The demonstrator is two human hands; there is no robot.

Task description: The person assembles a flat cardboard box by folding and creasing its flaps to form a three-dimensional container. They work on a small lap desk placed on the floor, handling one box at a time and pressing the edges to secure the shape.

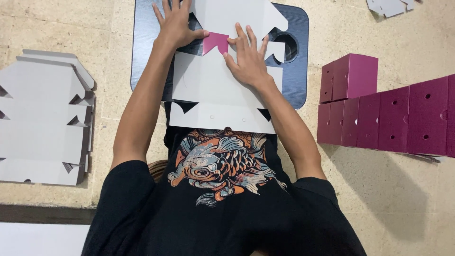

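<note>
Both hands press flat, fingers spread, gripping nothing: left hand (pixel 176 23) and right hand (pixel 247 59) fold a magenta flap (pixel 215 41) on a grey box blank (pixel 222 80) over the dark lap desk (pixel 296 80). Finished magenta boxes (pixel 393 114) stand right; unfolded blanks (pixel 42 118) wait left.

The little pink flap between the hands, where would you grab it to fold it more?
Probably by its free pointed tip. The pink flap is folded up off the white cardboard sheet, between the left hand and right hand. Its fold line sits along the top, so come from below, toward the person, and pinch the loose lower edge with the fingers.
</note>
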